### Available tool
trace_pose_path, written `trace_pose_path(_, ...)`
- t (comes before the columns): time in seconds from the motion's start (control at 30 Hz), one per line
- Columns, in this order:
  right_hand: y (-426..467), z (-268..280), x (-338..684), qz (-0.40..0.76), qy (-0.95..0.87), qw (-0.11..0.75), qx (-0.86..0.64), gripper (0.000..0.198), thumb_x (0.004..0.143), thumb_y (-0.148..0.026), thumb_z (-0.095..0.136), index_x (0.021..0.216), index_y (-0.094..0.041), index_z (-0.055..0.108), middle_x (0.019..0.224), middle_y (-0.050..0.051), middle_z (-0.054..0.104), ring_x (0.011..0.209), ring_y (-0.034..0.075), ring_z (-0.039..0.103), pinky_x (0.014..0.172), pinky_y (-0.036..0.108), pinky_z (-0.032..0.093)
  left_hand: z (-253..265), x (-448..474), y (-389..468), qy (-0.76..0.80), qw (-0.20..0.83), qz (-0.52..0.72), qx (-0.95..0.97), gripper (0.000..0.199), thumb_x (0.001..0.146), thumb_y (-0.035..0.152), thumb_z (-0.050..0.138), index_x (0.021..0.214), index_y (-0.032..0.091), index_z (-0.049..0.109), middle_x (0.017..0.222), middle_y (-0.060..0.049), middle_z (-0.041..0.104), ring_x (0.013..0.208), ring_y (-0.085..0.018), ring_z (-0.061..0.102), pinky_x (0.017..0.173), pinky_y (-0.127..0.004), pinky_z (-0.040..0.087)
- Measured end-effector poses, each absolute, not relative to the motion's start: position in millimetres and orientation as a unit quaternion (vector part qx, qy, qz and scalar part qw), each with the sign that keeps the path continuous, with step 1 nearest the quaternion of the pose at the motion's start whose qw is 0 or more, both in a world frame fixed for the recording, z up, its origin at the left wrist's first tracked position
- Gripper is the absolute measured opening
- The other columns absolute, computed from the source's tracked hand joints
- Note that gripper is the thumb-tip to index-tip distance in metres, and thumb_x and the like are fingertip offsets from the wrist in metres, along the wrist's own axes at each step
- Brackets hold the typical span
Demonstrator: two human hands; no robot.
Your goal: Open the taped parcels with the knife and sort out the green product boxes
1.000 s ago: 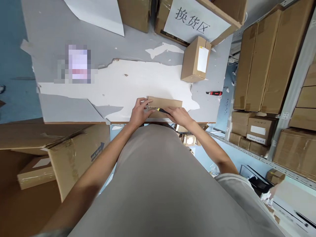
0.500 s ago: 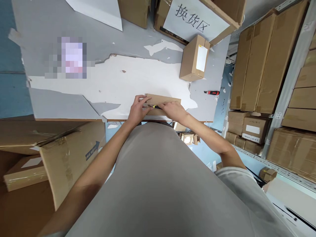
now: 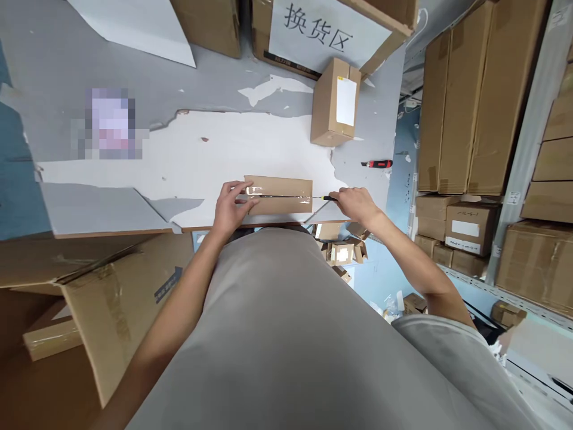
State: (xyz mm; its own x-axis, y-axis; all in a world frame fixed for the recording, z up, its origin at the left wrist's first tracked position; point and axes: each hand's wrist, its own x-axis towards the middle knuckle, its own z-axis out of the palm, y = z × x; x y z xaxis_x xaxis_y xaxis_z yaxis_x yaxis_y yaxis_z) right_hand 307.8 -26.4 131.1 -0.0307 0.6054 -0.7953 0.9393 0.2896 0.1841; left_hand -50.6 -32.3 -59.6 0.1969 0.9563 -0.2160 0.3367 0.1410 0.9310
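Note:
A small flat cardboard box (image 3: pixel 282 206) lies near the front edge of the table, with clear tape on top and a dark lengthwise slit along its middle. My left hand (image 3: pixel 228 209) grips the box's left end, thumb on the near side and fingers on the far side. Closed around a yellow-and-black utility knife (image 3: pixel 330 198), my right hand (image 3: pixel 358 204) is just past the box's right end. The knife's thin tip points left toward the slit.
A red-and-black box cutter (image 3: pixel 378 163) lies farther right on the table (image 3: pixel 179 143). Behind it stands a taped carton (image 3: pixel 324 113) with a white label. A large open carton (image 3: pixel 134 298) is at lower left, and shelves of cartons (image 3: pixel 465 119) line the right.
My right hand has drawn the knife rightward from near my left hand to beyond the box's right end. A dark slit now shows along the box top. The view has shifted slightly.

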Motion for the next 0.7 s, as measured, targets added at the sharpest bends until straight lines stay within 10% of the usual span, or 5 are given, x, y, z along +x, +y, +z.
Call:
trace_pose_path(0.2,-56.6,109.6,385.0,-0.217,0.633,0.389,0.633,0.045,0.119,-0.019,0.048,0.156,-0.018,0.073,0.14,0.025,0.081,0.127,0.036,0.08,0.099,0.04,0.053,-59.3,-50.7,-25.1,0.582,0.506,0.29,0.567,0.064,0.091,0.064,0.091,0.142,0.027,0.081,0.141,-0.012,0.064,0.117,-0.027,0.074,0.098,-0.044,0.073)
trace_pose_path(0.53,-90.2,-38.6,334.6,-0.528,0.322,-0.213,0.756,0.049,0.11,-0.066,0.068,0.114,-0.018,0.075,0.099,0.01,0.086,0.089,0.023,0.082,0.085,0.033,0.067,-68.9,-67.0,-29.5,0.623,0.508,0.295,0.516,0.074,0.086,0.071,0.091,0.144,0.027,0.078,0.155,-0.016,0.069,0.126,-0.031,0.077,0.099,-0.042,0.071)
trace_pose_path(0.7,-81.7,-74.0,271.0,-0.585,0.226,-0.312,0.714,0.05,0.096,-0.072,0.078,0.099,-0.023,0.071,0.084,0.0,0.074,0.085,0.019,0.072,0.082,0.03,0.062,-74.7,-94.2,-35.4,0.651,0.497,0.305,0.485,0.077,0.084,0.065,0.093,0.146,0.024,0.075,0.154,-0.017,0.073,0.116,-0.028,0.08,0.107,-0.047,0.069)
